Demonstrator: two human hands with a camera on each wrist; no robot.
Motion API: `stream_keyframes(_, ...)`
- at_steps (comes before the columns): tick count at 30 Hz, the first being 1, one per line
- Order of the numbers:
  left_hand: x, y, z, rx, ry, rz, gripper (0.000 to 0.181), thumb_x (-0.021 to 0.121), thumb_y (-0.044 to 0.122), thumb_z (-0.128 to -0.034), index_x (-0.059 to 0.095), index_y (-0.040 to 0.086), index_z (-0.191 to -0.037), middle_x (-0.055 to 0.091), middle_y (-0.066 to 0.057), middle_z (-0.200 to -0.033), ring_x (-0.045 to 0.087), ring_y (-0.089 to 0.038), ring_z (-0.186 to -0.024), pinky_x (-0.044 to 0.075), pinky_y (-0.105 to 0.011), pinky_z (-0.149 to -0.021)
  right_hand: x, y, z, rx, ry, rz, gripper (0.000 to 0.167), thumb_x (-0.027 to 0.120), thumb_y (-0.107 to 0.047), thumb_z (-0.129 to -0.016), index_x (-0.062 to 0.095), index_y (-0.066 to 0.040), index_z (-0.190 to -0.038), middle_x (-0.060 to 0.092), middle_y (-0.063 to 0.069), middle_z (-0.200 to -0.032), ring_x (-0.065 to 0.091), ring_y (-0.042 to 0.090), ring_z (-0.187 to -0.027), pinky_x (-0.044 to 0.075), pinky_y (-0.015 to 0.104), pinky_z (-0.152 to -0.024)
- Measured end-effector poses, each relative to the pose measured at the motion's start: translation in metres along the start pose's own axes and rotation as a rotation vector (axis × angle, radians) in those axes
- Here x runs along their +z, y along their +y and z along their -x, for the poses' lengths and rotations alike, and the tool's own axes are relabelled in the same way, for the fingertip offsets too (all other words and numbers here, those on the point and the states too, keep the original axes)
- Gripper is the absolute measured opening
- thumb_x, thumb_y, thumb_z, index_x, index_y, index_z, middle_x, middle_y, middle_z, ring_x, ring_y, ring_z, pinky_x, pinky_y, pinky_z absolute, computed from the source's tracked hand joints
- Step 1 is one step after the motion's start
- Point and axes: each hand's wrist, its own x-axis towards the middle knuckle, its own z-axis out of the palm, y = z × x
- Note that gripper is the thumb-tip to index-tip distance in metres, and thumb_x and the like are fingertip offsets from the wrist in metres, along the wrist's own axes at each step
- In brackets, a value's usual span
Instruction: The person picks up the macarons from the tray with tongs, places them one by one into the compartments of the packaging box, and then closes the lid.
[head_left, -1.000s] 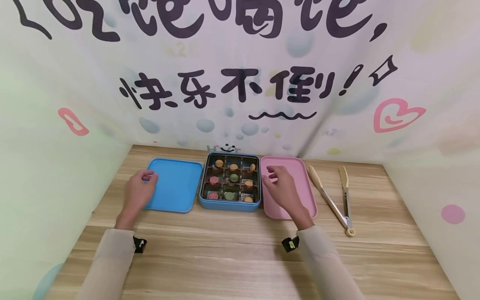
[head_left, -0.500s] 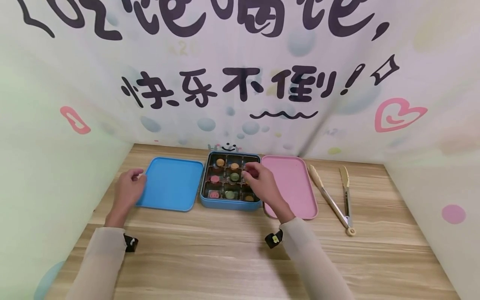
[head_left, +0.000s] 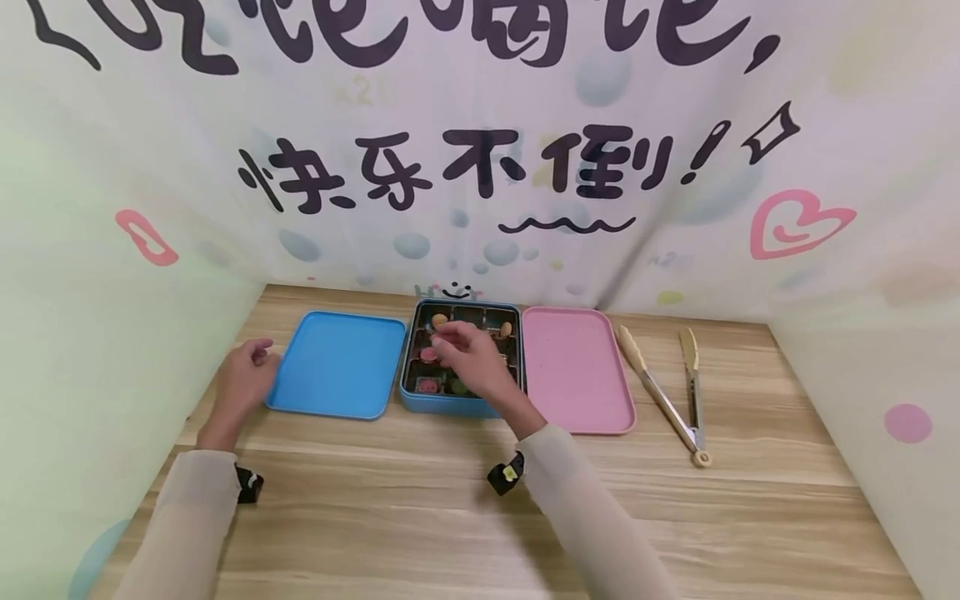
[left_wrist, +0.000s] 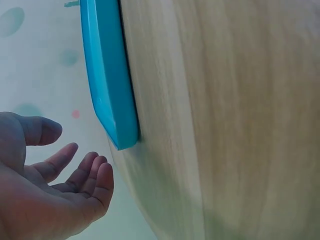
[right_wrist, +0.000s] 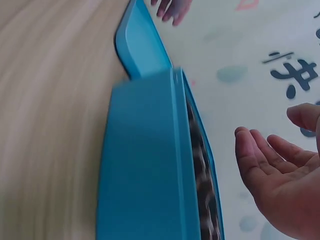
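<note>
A blue box [head_left: 442, 405] with a dark divided insert stands at the back middle. Small round sweets lie in its compartments, among them an orange one [head_left: 440, 319], a pink one [head_left: 428, 355] and a tan one [head_left: 506, 331]. Above the box hovers my right hand [head_left: 480, 363], fingers loosely bent, hiding several compartments. In the right wrist view that hand [right_wrist: 282, 175] holds nothing and is apart from the box. My left hand [head_left: 243, 379] hangs beside the left edge of a shallow blue tray [head_left: 341, 367]. Its fingers are loosely curled and hold nothing in the left wrist view.
A shallow pink tray [head_left: 577, 375] lies right of the box, close against it. Further right, spread tongs [head_left: 662, 404] with cream tips rest on the wooden table [head_left: 390, 517]. A printed curtain [head_left: 345, 250] stands behind, with pale walls at both sides.
From above the pink tray, my right hand has moved left over the box. My left hand has shifted left, off the blue tray. The box, trays and tongs have stayed in place.
</note>
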Motion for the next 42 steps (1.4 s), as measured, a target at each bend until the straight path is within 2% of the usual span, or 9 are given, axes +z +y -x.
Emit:
stream_keyframes(5,0.001,-0.002,-0.002,-0.008,-0.001,-0.020,0.045,0.042,0.017,-0.1032,0.046,-0.013,-0.137,0.052,-0.033,-0.126,0.050,-0.044,-0.116,0.041,-0.056,-0.099,0.027,-0.007,-0.004,0.064,-0.086,-0.103,0.034,0.055,-0.024,-0.103,0.060,-0.007,-0.133,0.065,0.014,-0.126,0.065,0.034,-0.112,0.054,0.045,-0.092)
stream_keyframes(7,0.001,-0.002,-0.002,-0.025,-0.015,-0.027,0.047,0.041,0.018,-0.1038,0.044,-0.013,-0.138,0.051,-0.034,-0.127,0.049,-0.045,-0.116,0.041,-0.056,-0.099,0.037,-0.010,-0.004,0.089,-0.122,-0.127,0.033,0.054,-0.027,-0.103,0.061,-0.011,-0.132,0.064,0.012,-0.128,0.064,0.034,-0.115,0.053,0.046,-0.095)
stream_keyframes(11,0.000,-0.004,0.000,-0.066,-0.059,-0.033,0.053,0.035,0.025,-0.1059,0.039,-0.015,-0.142,0.048,-0.035,-0.132,0.047,-0.046,-0.117,0.041,-0.058,-0.100,0.054,-0.014,-0.001,0.099,-0.187,-0.148,0.036,0.053,-0.028,-0.104,0.059,-0.011,-0.136,0.062,0.009,-0.133,0.061,0.032,-0.121,0.049,0.042,-0.101)
stream_keyframes(18,-0.001,-0.009,0.003,-0.102,-0.128,-0.030,0.058,0.029,0.029,-0.1074,0.032,-0.016,-0.144,0.041,-0.038,-0.139,0.042,-0.049,-0.126,0.037,-0.060,-0.105,0.069,-0.012,0.008,0.143,-0.275,-0.105,0.049,0.053,-0.033,-0.104,0.047,-0.010,-0.147,0.048,0.010,-0.150,0.047,0.022,-0.138,0.043,0.041,-0.109)
stream_keyframes(24,0.001,-0.012,0.004,-0.085,-0.123,-0.033,0.056,0.030,0.027,-0.1073,0.035,-0.017,-0.142,0.045,-0.037,-0.135,0.045,-0.048,-0.121,0.039,-0.059,-0.103,0.081,-0.004,0.013,0.229,-0.347,-0.058,0.063,0.051,-0.041,-0.103,0.034,-0.008,-0.154,0.037,0.009,-0.158,0.037,0.025,-0.145,0.037,0.044,-0.113)
stream_keyframes(28,0.001,-0.013,0.004,-0.081,-0.120,-0.030,0.057,0.030,0.028,-0.1073,0.037,-0.018,-0.141,0.045,-0.037,-0.134,0.046,-0.048,-0.121,0.040,-0.059,-0.102,0.090,0.002,0.016,0.268,-0.333,0.008,0.069,0.051,-0.045,-0.102,0.030,-0.007,-0.155,0.034,0.009,-0.159,0.034,0.026,-0.146,0.035,0.045,-0.115)
stream_keyframes(36,0.001,-0.011,0.006,-0.078,-0.132,-0.043,0.055,0.031,0.027,-0.1066,0.041,-0.017,-0.139,0.046,-0.038,-0.135,0.045,-0.049,-0.123,0.039,-0.059,-0.103,0.101,0.003,0.020,0.253,-0.194,0.073,0.071,0.053,-0.046,-0.101,0.029,-0.009,-0.156,0.020,0.011,-0.164,0.025,0.028,-0.149,0.029,0.049,-0.117)
stream_keyframes(42,0.001,-0.012,0.006,-0.070,-0.154,-0.052,0.054,0.032,0.026,-0.1066,0.044,-0.017,-0.137,0.047,-0.038,-0.135,0.047,-0.049,-0.122,0.041,-0.059,-0.102,0.107,0.006,0.025,0.305,-0.196,0.088,0.079,0.055,-0.046,-0.100,0.019,-0.006,-0.158,0.022,0.013,-0.164,0.029,0.030,-0.148,0.033,0.049,-0.115)
